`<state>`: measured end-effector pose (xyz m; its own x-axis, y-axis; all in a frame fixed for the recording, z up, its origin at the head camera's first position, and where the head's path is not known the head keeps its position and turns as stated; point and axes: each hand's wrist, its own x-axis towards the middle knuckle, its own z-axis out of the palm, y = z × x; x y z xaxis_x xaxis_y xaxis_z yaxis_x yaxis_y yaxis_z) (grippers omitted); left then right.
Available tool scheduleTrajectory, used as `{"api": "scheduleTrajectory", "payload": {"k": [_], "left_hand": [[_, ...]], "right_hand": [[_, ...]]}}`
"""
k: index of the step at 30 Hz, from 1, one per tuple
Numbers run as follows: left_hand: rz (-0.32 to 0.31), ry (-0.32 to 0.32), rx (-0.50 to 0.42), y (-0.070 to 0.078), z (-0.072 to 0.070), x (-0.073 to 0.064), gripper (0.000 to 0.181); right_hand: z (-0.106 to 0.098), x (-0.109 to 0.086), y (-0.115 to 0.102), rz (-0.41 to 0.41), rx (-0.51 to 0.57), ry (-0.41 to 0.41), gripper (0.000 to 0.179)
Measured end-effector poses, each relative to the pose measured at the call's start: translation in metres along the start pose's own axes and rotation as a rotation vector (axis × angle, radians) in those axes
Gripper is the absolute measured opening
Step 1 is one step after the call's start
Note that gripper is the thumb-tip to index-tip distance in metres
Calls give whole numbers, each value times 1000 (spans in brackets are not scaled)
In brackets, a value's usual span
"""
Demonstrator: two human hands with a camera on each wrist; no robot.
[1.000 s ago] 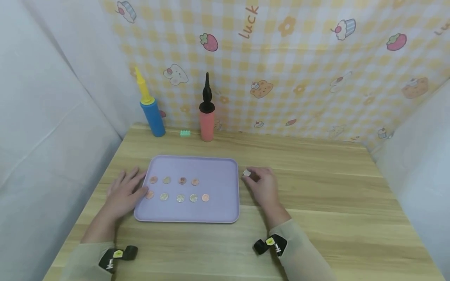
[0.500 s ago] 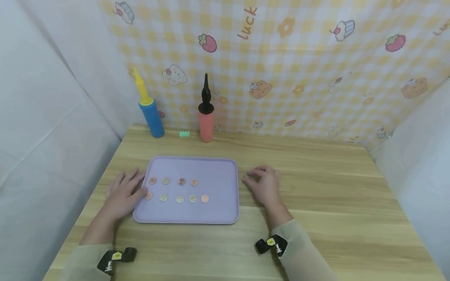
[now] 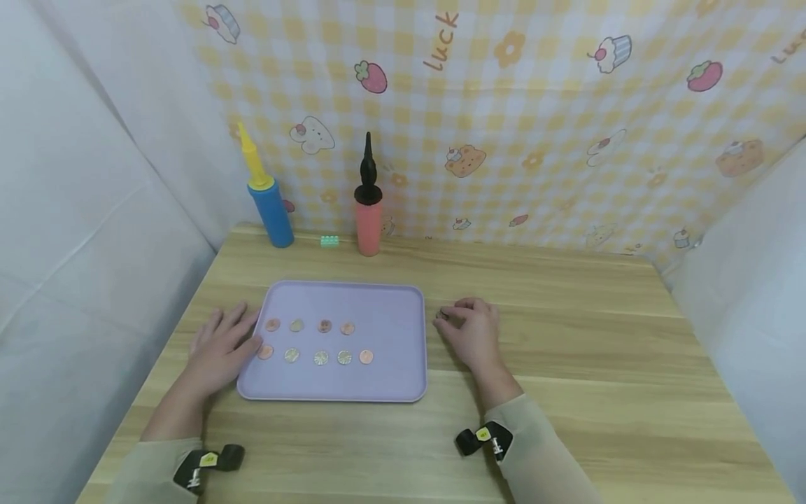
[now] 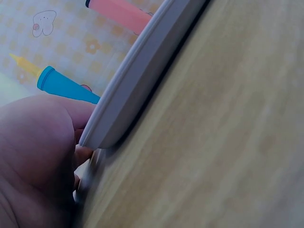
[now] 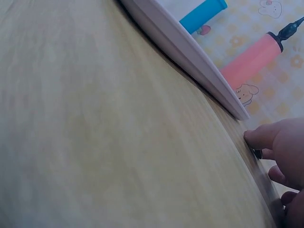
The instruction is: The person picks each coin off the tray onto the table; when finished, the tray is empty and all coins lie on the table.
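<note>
A lilac tray (image 3: 403,381) lies on the table with several copper and yellowish coins in two rows; the front row includes a copper coin (image 3: 366,357) at its right end. At the tray's left edge rests my left hand (image 3: 220,350), fingers spread and fairly straight, thumb touching the rim by a copper coin (image 3: 266,352). Just right of the tray, my right hand (image 3: 474,332) pinches a small coin (image 3: 442,315) between thumb and fingers, close to the tabletop. Fingers mostly hide that coin; only a dark sliver shows in the right wrist view.
Behind the tray stand a blue balloon pump (image 3: 273,215) with a yellow nozzle and a pink balloon pump (image 3: 369,227) with a black nozzle. A green toy brick (image 3: 329,241) lies between them. A checked cloth (image 3: 535,126) hangs at the table's back edge.
The coin in my right hand has tipped, and its pale face, visible one second ago, is now mostly covered by the fingers. My left hand and the tray keep their places.
</note>
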<state>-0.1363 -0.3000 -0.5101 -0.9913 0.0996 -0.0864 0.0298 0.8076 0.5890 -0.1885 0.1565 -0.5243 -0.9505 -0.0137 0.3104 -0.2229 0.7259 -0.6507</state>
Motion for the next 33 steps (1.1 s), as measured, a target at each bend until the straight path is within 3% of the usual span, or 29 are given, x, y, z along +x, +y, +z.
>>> {"api": "scheduleTrajectory", "payload": {"k": [11,24,28,33], "left_hand": [[-10,-18,-10,4,-3,-2,61],[-5,-9,-7,4,-1,-1,62],[-2,-8,2,4,-1,-1,62],[3,-3,9,3,0,0,61]], "right_hand": [[0,-1,0,19,-44,-43,23],[4,-1,3,-94,-96,66,19],[6,0,5,-168,-41,95,25],[11,1,1,-326,52,106,27]]}}
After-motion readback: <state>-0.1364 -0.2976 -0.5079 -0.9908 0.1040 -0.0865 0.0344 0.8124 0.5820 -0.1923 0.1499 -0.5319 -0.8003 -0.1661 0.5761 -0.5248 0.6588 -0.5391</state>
